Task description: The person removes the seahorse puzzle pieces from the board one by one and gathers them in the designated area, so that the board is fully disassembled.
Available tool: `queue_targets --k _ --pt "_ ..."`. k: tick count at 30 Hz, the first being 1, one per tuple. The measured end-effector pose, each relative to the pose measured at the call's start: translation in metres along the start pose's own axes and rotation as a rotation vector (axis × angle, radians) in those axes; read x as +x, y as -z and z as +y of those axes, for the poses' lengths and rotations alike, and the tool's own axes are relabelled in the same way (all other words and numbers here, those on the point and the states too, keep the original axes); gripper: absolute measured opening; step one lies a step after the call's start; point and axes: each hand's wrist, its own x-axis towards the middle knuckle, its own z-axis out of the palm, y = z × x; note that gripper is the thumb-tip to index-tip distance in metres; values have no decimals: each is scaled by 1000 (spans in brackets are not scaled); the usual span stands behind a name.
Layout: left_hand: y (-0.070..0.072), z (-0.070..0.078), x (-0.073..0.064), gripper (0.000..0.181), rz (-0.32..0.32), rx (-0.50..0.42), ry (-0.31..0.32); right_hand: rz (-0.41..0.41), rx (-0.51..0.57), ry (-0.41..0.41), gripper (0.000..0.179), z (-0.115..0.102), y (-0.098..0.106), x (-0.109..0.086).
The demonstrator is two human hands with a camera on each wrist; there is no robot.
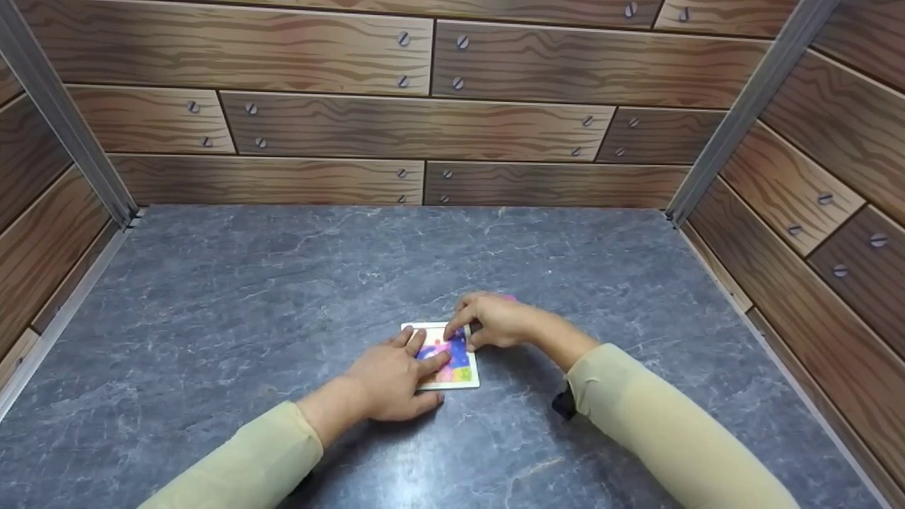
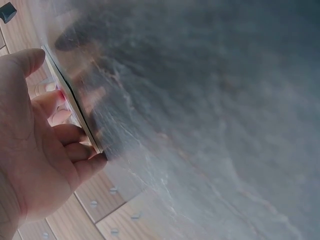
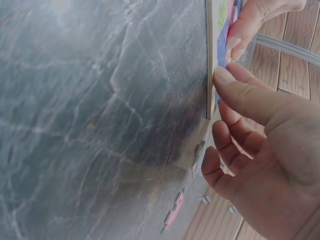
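Note:
A small jigsaw puzzle in a white-edged tray [image 1: 474, 378] lies flat on the table, its picture blue, pink, yellow and green. My left hand [image 1: 389, 380] rests over its left side, fingers spread and mostly straight on the picture, thumb at the table by the near edge. Over the upper right part, my right hand [image 1: 498, 322] pinches a blue puzzle piece [image 1: 459, 342] between thumb and index finger, right at the tray's edge. In the right wrist view its other fingers curl loosely beside the tray. The pinched piece is mostly hidden there.
A pink loose piece [image 3: 173, 210] lies on the table beyond the right hand, with another small piece [image 3: 198, 150] closer to the tray. The grey marbled tabletop [image 1: 283, 276] is bounded by wood-patterned walls [image 1: 318, 127] at the back and sides.

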Motion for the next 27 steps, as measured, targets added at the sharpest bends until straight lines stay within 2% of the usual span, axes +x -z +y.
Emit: queue_targets --k 7,18,27 --pt "0 0 0 69 4 2 1 10 -20 -11 38 -2 -1 -1" --pt "-1 0 0 68 11 6 -4 42 6 48 39 -1 -3 -4" --pt "-1 0 -1 69 34 4 -6 89 30 46 55 1 -7 -6"
